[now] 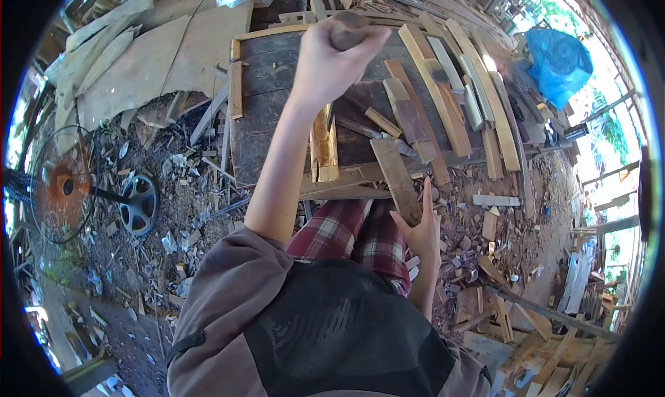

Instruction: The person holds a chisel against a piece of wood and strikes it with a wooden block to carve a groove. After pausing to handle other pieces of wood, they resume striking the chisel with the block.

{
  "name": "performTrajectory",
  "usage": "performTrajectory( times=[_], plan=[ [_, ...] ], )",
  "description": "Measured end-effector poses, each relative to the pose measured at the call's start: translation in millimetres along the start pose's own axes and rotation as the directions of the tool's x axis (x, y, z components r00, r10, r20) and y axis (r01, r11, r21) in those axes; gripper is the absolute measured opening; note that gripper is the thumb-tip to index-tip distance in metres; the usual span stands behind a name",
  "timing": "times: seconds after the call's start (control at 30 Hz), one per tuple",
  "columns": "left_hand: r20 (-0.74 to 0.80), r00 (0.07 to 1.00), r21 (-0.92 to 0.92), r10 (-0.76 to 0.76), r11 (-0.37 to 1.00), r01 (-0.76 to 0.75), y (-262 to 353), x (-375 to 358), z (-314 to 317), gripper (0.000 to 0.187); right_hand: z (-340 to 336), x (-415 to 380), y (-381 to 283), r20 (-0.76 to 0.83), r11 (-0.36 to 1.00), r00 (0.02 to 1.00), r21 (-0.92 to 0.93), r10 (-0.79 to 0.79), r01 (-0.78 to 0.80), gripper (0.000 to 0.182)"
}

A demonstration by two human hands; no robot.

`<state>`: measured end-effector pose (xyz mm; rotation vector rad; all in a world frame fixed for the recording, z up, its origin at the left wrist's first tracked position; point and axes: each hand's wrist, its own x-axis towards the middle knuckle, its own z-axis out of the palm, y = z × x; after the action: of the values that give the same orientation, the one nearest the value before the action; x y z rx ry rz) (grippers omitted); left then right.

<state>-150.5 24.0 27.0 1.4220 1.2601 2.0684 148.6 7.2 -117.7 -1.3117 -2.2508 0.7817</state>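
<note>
My left hand [336, 61] is raised over the workbench [270, 71], its fingers wrapped around a brown, round-ended wooden object [348, 29]. That object is slightly blurred, and my hand hides its lower part. Under my left wrist a yellowish wood block [324, 151] lies at the bench's near edge. My right hand [424, 234] has its thumb and fingers on either side of the lower end of a flat wooden board [395, 172], gripping it. The board slants from the bench edge toward my lap. Beside it lies a wooden piece with a dark middle [409, 120].
Several long wood strips [436, 92] lie across the bench's right side. A blue plastic bag [557, 65] hangs at the upper right. On the left stands a rod with a black wheel [138, 204] and an orange disc [66, 187]. Wood scraps litter the ground [201, 203].
</note>
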Motion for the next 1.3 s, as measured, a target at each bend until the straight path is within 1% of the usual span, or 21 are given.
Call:
performTrajectory(
  times=[0.03,0.07,0.17,0.27,0.37,0.5,0.57,0.6,0.63,0.7,0.73,0.77,0.83,0.93,0.97,1.03,1.07,1.13,1.2,1.23,1.3],
  plan=[
    [-0.021,1.0,-0.022,0.002,1.0,-0.002,-4,-1,-2,0.023,3,2,4,-0.031,0.999,0.998,-0.021,-0.046,0.045,0.101],
    [-0.02,1.0,0.016,-0.011,1.0,0.012,-5,-4,-4,0.023,5,2,6,-0.06,0.995,0.994,-0.043,-0.092,0.09,0.101],
    [-0.059,0.998,-0.025,-0.032,0.999,0.031,-8,-9,-4,0.024,2,2,-1,-0.043,0.995,0.997,-0.076,-0.069,0.065,0.102],
    [-0.054,0.998,-0.033,-0.031,0.999,0.029,-12,-11,-2,0.024,1,2,-4,-0.017,0.994,0.999,-0.105,-0.035,0.033,0.102],
    [-0.036,0.998,-0.021,-0.059,0.998,0.059,-14,-15,1,0.026,4,3,1,-0.077,0.991,0.991,-0.094,-0.105,0.098,0.101],
    [0.044,0.997,-0.071,-0.064,0.995,0.067,-15,-17,0,0.027,3,1,0,-0.043,1.0,0.999,0.0,-0.031,0.031,0.101],
    [0.045,0.995,-0.038,-0.093,0.995,0.095,-2,-16,5,0.026,2,2,-1,-0.042,0.999,0.999,0.034,-0.022,0.024,0.101],
    [0.054,0.99,-0.034,-0.131,0.991,0.133,0,-20,6,0.025,4,1,0,-0.089,0.996,0.993,0.005,-0.083,0.084,0.102],
    [0.065,0.986,-0.031,-0.152,0.988,0.154,1,-21,8,0.025,3,0,1,-0.092,0.994,0.99,-0.011,-0.109,0.108,0.102],
    [0.082,0.996,0.03,0.014,0.999,-0.016,-17,-21,10,0.025,2,1,2,-0.108,0.989,0.984,-0.039,-0.143,0.14,0.103],
    [0.085,0.996,0.013,-0.001,1.0,0.0,-10,-23,14,0.025,1,1,1,-0.106,0.99,0.985,-0.047,-0.139,0.135,0.104],
    [0.09,0.996,-0.003,-0.025,1.0,0.026,-5,-26,18,0.025,-4,2,-6,-0.083,0.996,0.993,-0.016,-0.088,0.087,0.103],
    [0.167,0.981,0.105,0.097,0.988,-0.116,-3,-25,19,0.025,-13,-1,-19,-0.013,0.998,0.999,0.048,0.029,-0.028,0.103],
    [0.195,0.98,0.11,0.038,0.992,-0.061,-2,-27,23,0.021,-14,4,-7,-0.077,0.993,0.994,0.089,-0.076,0.083,0.102],
    [0.197,0.98,0.116,0.018,0.992,-0.042,-2,-28,23,0.021,-18,7,-4,-0.169,0.983,0.97,0.031,-0.174,0.182,0.101],
    [0.188,0.981,0.131,0.042,0.989,-0.067,-4,-28,23,0.02,-32,22,-5,-0.319,0.928,0.872,-0.104,-0.371,0.357,0.098],
    [0.185,0.981,0.134,0.056,0.988,-0.082,-5,-28,23,0.019,-52,17,-33,-0.261,0.936,0.949,0.253,-0.176,0.243,0.087],
    [0.186,0.98,0.133,0.065,0.987,-0.091,-4,-29,26,0.018,-63,23,-55,-0.504,0.789,0.842,0.431,-0.191,0.437,0.081],
    [0.194,0.979,0.12,0.06,0.989,-0.085,-3,-28,32,0.02,-67,26,-73,-0.636,0.631,0.753,0.518,-0.167,0.577,0.076],
    [0.2,0.978,0.133,0.053,0.988,-0.081,-3,-28,33,0.019,-65,28,-83,-0.657,0.567,0.736,0.546,-0.167,0.616,0.074],
    [0.211,0.976,0.158,0.043,0.984,-0.078,-6,-27,35,0.016,-57,30,-77,-0.578,0.669,0.777,0.476,-0.251,0.57,0.07]
  ],
)
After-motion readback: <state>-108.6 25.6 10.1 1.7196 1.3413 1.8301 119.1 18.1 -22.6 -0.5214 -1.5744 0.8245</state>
